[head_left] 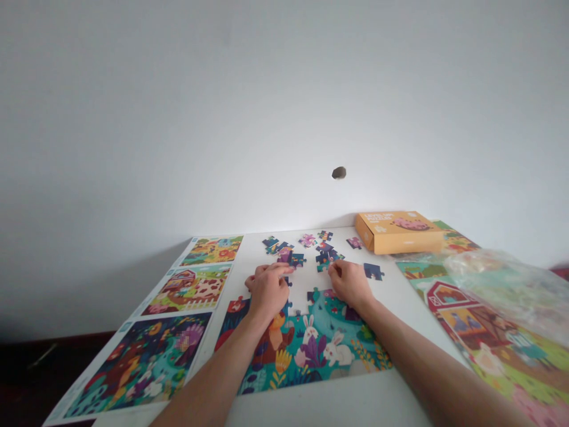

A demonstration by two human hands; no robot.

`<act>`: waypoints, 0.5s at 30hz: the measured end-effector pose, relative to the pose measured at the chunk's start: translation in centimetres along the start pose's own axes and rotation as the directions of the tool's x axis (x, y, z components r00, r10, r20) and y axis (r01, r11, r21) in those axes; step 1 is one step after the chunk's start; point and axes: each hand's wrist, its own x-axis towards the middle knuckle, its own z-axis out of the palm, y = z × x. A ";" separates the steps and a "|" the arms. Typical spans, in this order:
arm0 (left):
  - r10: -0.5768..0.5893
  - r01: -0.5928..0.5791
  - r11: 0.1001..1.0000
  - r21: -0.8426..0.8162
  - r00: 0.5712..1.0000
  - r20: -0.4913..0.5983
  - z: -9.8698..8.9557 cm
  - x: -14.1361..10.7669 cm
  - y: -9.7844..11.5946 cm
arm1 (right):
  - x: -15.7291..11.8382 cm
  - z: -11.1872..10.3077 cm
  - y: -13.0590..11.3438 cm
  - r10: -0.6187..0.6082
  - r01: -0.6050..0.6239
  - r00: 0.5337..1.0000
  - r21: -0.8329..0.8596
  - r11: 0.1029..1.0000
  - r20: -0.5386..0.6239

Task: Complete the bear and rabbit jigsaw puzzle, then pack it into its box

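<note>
The left hand (268,290) was half closed, its fingertips (283,269) drawn together just above the puzzle (311,350), while the right hand (349,283) curled downward at the upper edge of the same puzzle; neither hand clearly showed whether it gripped a piece, as the fingers hid what lay beneath; the puzzle lay flat on the desk (338,403), partly joined, directly between the forearms, where both hands could reach it; the loose pieces (302,249) were spread just above it, kept apart and within easy reach; a navy piece (373,271) lay alone beside the right hand; three cards (186,289) were lined up along the left, pictures upward and easy to see; the box (398,232) sat toward the back, and the bag (498,290) lay right, on a farm sheet (471,332), both clear of the hands
</note>
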 end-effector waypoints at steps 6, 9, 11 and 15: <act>0.089 -0.088 0.996 -0.033 0.995 0.036 0.5 0.0 -0.3 | 0.1 -0.1 0.0 0.014 -0.014 1.000 0.002 1.000 -0.002; 0.135 -0.133 0.990 -0.040 0.989 0.053 0.5 -0.1 -0.3 | 0.2 0.0 0.1 0.031 -0.032 0.999 -0.030 0.999 -0.013; 0.177 -0.174 0.984 -0.044 0.981 0.076 0.5 -0.2 -0.2 | 0.2 0.0 0.2 0.054 -0.055 0.998 -0.060 0.997 -0.018; 0.239 -0.236 0.971 -0.043 0.965 0.107 0.3 -0.4 0.1 | 0.3 0.0 0.2 0.093 -0.094 0.995 -0.094 0.991 -0.020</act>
